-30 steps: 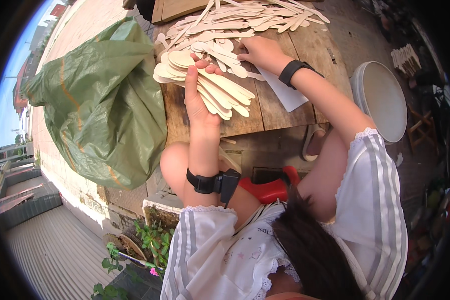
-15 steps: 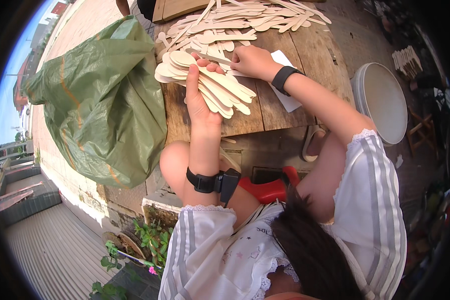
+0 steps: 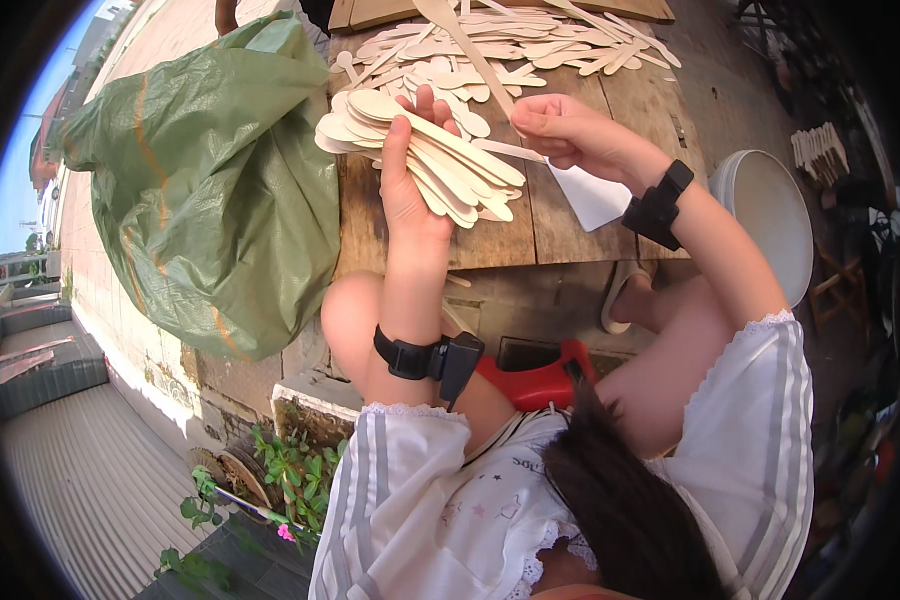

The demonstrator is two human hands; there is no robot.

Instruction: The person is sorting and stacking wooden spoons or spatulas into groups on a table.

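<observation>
One spoon [image 3: 478,62] in right hand [image 3: 582,132]

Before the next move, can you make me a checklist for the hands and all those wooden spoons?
1. Left hand grips the spoon bundle between thumb and fingers: ok.
2. Right hand pinches a single spoon by its narrow end: ok, the wide end points away from the hand.
3. Narrow ends of the bundle line up evenly: not ok, they are staggered.
4. Loose spoons on the table all point one way: not ok, they lie criss-cross.
5. Number of spoons in the bundle: cannot tell, they overlap.
</observation>
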